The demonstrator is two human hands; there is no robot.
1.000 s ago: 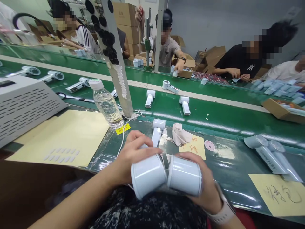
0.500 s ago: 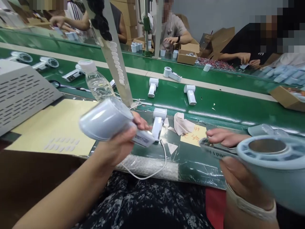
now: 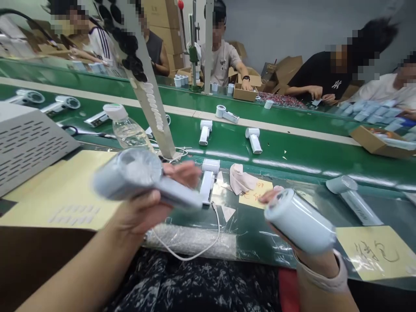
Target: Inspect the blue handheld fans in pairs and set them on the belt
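Single head-worn view, looking forward and down from the person's own eye line, close above the left hand [image 3: 139,212] and right hand [image 3: 313,260], facing across a green conveyor belt [image 3: 260,160] toward a co-worker [image 3: 221,60] opposite

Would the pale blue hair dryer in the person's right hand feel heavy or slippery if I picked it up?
Probably light for its size: the right hand lifts the hair dryer with a relaxed grip. Its smooth, glossy shell looks somewhat slippery. Its rounded barrel might roll a little if pushed.
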